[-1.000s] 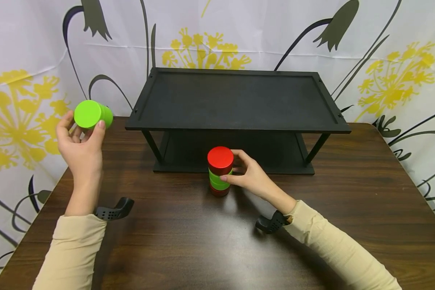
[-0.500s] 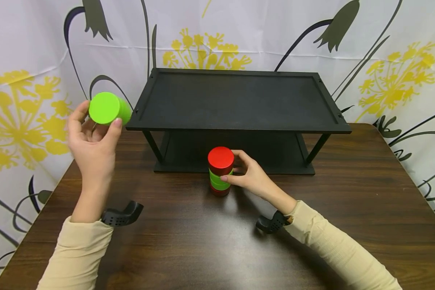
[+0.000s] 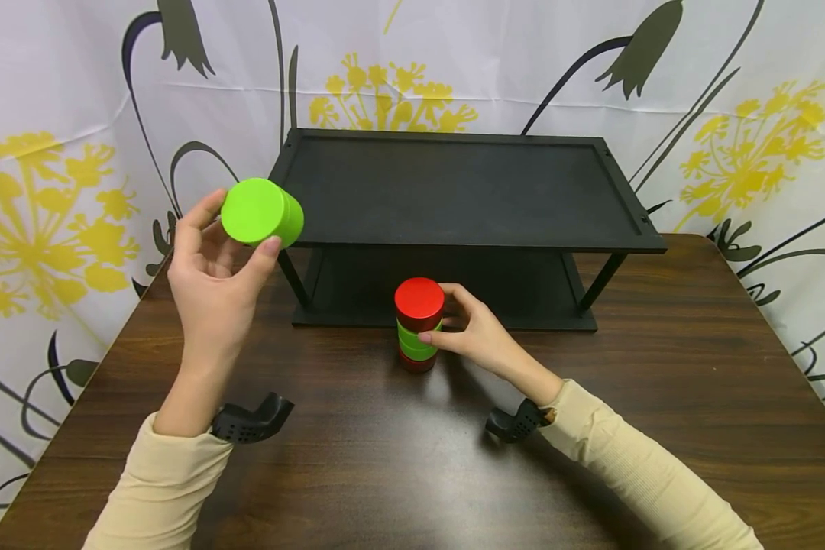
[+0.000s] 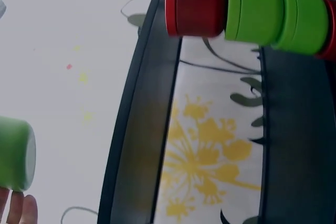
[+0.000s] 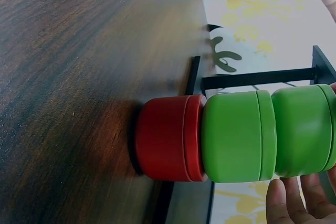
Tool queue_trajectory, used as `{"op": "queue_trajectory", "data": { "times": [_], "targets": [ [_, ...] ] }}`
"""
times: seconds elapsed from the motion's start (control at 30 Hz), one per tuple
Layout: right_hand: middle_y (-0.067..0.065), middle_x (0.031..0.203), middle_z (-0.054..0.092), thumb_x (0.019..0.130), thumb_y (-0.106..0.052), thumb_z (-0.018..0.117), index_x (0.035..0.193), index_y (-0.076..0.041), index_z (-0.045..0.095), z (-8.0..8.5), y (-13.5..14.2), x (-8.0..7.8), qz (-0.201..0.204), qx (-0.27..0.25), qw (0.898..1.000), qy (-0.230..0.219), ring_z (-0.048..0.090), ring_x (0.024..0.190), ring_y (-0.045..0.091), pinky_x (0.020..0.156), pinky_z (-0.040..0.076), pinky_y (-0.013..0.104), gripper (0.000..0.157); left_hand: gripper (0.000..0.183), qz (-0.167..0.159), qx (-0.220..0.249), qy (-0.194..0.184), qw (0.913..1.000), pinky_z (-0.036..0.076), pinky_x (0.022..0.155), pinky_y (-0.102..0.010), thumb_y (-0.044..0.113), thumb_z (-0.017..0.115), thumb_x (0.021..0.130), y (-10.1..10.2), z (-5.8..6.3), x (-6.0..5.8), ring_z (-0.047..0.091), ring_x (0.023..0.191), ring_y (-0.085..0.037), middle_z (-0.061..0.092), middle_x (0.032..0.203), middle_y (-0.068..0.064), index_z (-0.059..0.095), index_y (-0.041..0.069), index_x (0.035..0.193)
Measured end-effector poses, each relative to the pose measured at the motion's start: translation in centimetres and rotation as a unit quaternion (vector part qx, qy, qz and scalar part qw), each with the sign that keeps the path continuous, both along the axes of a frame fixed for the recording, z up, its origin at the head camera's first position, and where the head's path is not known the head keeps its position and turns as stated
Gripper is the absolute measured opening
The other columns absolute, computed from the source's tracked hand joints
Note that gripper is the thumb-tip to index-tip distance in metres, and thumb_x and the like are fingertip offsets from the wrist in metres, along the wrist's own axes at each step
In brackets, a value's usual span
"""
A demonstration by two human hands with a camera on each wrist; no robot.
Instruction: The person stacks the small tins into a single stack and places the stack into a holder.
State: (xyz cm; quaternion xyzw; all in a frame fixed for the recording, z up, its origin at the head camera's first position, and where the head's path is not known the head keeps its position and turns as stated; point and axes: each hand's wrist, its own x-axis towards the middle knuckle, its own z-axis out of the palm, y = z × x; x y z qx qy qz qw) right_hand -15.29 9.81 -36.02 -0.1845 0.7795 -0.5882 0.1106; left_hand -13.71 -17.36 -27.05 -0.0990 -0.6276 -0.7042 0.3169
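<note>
Table [image 3: 385, 458], stacked jars [image 3: 418, 327] — green jar [image 3: 263, 212] aloft

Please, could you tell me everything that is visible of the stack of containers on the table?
The stack has four short, round containers: from below, the bottom red container, lower green container, upper green container and top red container. All look smooth, each with a lid seam; I cannot tell metal from plastic. It stands upright on the dark wood-look table, in front of the black shelf. The right hand holds it around the upper green container.
</note>
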Motion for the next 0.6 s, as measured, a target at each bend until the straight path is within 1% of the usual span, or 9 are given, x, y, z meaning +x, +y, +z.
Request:
{"op": "queue_trajectory", "data": {
  "times": [0.17,0.27,0.37,0.5,0.6],
  "targets": [
    [0.011,0.131,0.055,0.081,-0.007,0.074,0.134,-0.010,0.046,0.0,-0.1,0.0,0.001,-0.002,1.000,-0.004,0.060,0.112,0.029,0.100,0.050,0.043,0.061,0.058,-0.008,-0.063,-0.030,0.9976,0.047,0.094,-0.012,-0.007,0.071,0.076,1.1,0.1,0.8,0.053,0.112,-0.015,0.050,0.123,0.001,0.054,0.004,0.129],
    [0.011,0.131,0.055,0.081,-0.008,0.074,0.134,-0.010,0.046,0.1,0.0,0.0,0.000,-0.003,1.000,-0.006,0.060,0.112,0.029,0.100,0.050,0.044,0.061,0.059,-0.012,-0.102,-0.053,0.9933,0.047,0.092,-0.011,-0.008,0.070,0.076,1.8,0.1,1.1,0.053,0.111,-0.014,0.050,0.120,0.005,0.052,0.002,0.132],
    [0.012,0.130,0.056,0.081,-0.007,0.074,0.134,-0.010,0.046,0.2,0.0,0.1,-0.002,-0.004,1.000,-0.002,0.059,0.112,0.029,0.100,0.050,0.044,0.060,0.059,-0.023,-0.131,-0.066,0.9888,0.047,0.093,-0.011,-0.008,0.070,0.077,2.6,-0.1,1.2,0.054,0.110,-0.012,0.050,0.119,0.007,0.052,0.001,0.132],
    [0.012,0.130,0.056,0.081,-0.007,0.074,0.134,-0.010,0.046,0.0,0.1,0.1,-0.001,-0.003,1.000,0.001,0.059,0.113,0.029,0.101,0.050,0.044,0.061,0.060,-0.045,-0.164,-0.080,0.9822,0.047,0.095,-0.010,-0.008,0.072,0.077,3.4,-0.6,1.2,0.055,0.110,-0.009,0.050,0.120,0.006,0.051,0.001,0.133],
    [0.013,0.130,0.055,0.081,-0.007,0.074,0.135,-0.010,0.045,-0.1,0.1,0.1,0.002,-0.003,1.000,0.002,0.060,0.112,0.030,0.101,0.050,0.044,0.061,0.062,-0.059,-0.191,-0.091,0.9756,0.047,0.094,-0.009,-0.006,0.073,0.076,4.0,-0.9,1.3,0.055,0.109,-0.007,0.051,0.122,0.001,0.050,0.001,0.133]
  ]
}}
